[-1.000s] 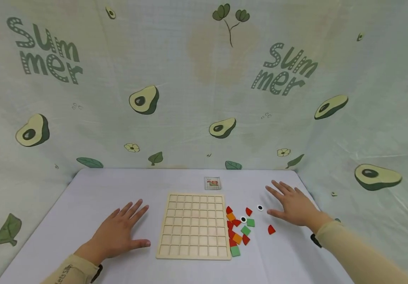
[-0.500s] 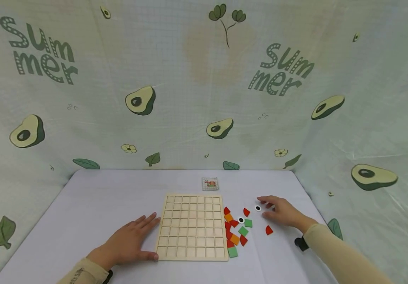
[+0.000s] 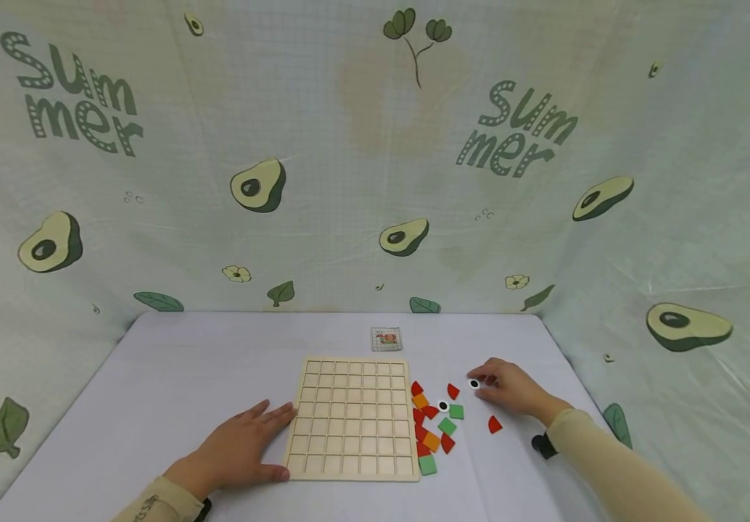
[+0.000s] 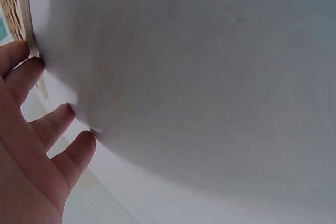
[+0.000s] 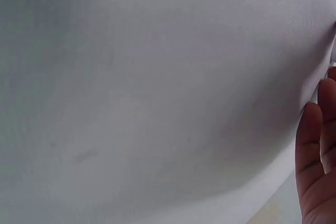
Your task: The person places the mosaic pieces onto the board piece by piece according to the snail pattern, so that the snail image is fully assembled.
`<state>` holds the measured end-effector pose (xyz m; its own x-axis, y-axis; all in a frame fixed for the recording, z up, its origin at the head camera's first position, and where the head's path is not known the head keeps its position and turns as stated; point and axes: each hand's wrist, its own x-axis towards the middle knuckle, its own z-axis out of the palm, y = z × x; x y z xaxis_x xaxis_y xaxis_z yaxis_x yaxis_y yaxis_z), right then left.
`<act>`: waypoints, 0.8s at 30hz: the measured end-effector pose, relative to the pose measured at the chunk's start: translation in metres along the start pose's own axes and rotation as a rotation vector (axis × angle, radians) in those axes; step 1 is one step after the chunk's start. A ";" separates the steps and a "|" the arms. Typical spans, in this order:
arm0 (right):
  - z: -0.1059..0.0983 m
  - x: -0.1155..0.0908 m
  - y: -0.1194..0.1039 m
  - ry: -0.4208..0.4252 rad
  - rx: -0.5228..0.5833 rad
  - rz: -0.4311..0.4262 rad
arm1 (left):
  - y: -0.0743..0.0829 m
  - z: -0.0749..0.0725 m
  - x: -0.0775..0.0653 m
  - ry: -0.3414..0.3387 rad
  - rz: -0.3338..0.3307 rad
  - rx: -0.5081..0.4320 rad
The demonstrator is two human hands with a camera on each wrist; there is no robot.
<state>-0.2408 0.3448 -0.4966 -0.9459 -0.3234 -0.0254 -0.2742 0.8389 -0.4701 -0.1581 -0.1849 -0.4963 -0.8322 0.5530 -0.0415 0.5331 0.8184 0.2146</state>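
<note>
The right hand (image 3: 512,388) curls thumb and fingers narrowly round a round white disc with a black centre (image 3: 474,384), on the white cloth-covered table (image 3: 205,370). The disc looks light, stiff and smooth — best pinched by its rim. The left hand (image 3: 234,449), fingers spread, touches the left edge of a pale wooden gridded board (image 3: 354,410). Pinch firmness is hard to judge — the right wrist view cuts the contact off.
</note>
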 end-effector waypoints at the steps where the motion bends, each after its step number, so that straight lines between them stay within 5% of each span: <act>1: 0.001 0.000 0.000 0.003 -0.005 -0.004 | 0.000 0.000 0.000 0.002 0.006 0.000; 24: 0.003 0.003 0.001 0.032 0.003 -0.013 | 0.009 -0.008 0.003 -0.048 0.022 0.004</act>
<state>-0.2438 0.3433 -0.4999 -0.9473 -0.3201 0.0091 -0.2861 0.8332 -0.4732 -0.1573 -0.1769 -0.4870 -0.8119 0.5778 -0.0832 0.5521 0.8064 0.2119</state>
